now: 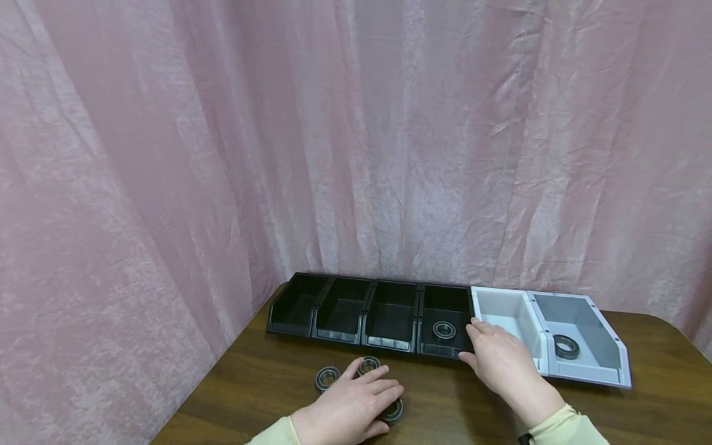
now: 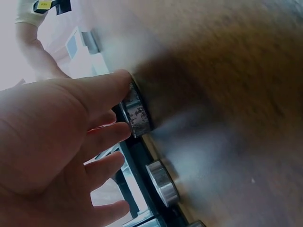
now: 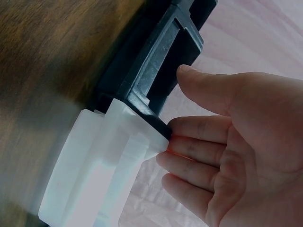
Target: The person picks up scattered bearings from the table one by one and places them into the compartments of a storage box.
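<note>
My left hand (image 1: 351, 405) is low over the wooden table among several ring-shaped metal ball bearings. Its thumb and index finger are on opposite edges of the nearest bearing (image 1: 392, 412), whose dark-marked rim (image 2: 137, 116) shows in the left wrist view. Two more bearings lie just past the fingers, one at the left (image 1: 327, 378) and one by the fingertips (image 1: 369, 364). My right hand (image 1: 500, 358), holding nothing, hovers at the wall between a black bin (image 1: 445, 301) and a white bin (image 1: 503, 303). A bearing (image 1: 444, 330) lies flat inside that black bin.
Further black bins (image 1: 340, 309) continue the row to the left. At the right end, a grey bin (image 1: 589, 334) holds a bearing (image 1: 566, 347). Behind the row hangs a pink curtain (image 1: 389, 154). The wooden table (image 1: 233, 383) extends in front.
</note>
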